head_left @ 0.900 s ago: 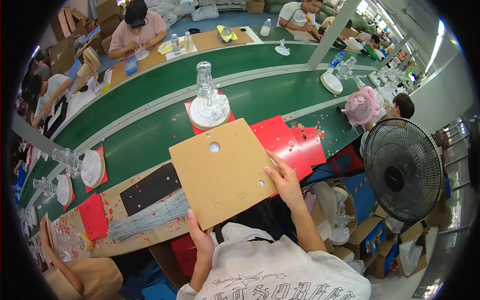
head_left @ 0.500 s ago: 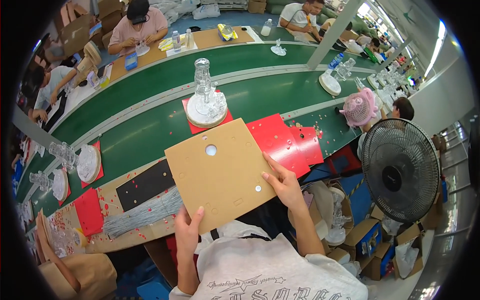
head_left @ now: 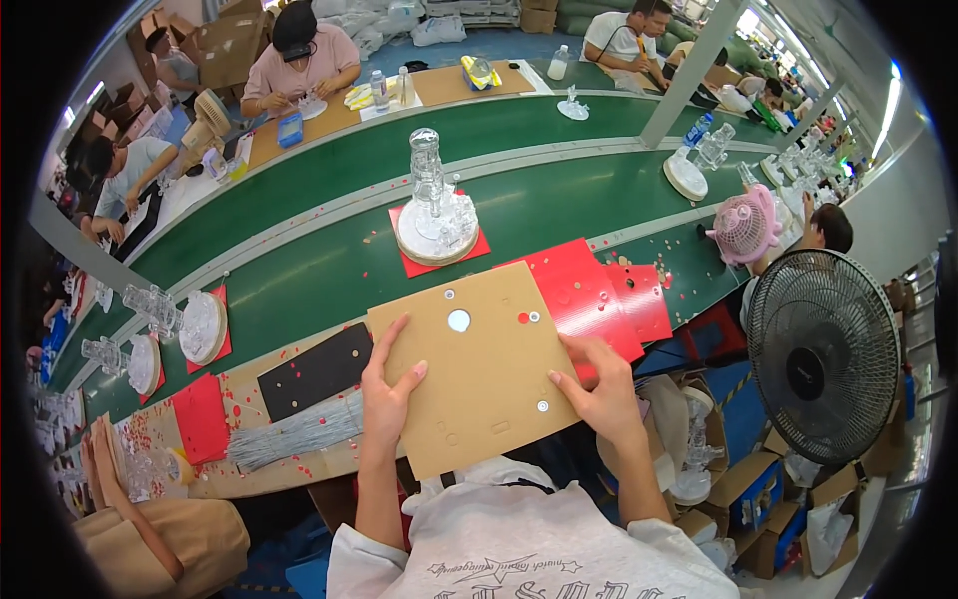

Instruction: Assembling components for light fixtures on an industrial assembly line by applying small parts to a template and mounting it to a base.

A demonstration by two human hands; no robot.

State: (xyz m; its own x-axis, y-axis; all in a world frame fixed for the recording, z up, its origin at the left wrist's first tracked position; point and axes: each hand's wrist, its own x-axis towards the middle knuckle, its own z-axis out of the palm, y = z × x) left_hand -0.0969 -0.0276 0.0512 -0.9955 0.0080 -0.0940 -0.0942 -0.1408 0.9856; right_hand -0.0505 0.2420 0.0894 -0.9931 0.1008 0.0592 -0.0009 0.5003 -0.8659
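A tan cardboard sheet [head_left: 479, 369] is held up in front of my chest, tilted toward me. My left hand [head_left: 387, 394] grips its left edge, thumb lying on the face. On the right edge my right hand [head_left: 601, 394] closes, its thumb also on the face. The sheet has one larger round hole [head_left: 458, 320] near the top and a few small pale round spots. Beside one of them shows a red spot [head_left: 523, 318]; I cannot tell whether it is a hole or a loose disc. Several faint outlines of uncut shapes mark the board.
Beyond the sheet, a clear glass piece on a round white base [head_left: 437, 235] stands on the green conveyor [head_left: 329, 240]. Red sheets [head_left: 574, 290], a black sheet [head_left: 314, 371] and a bundle of grey wires [head_left: 294, 434] lie around. A black fan [head_left: 823, 354] stands right; a co-worker's arm [head_left: 130, 499] is at left.
My left hand has moved up the sheet's left edge. More small round spots now show near the sheet's top and right. The whole view has shifted slightly.
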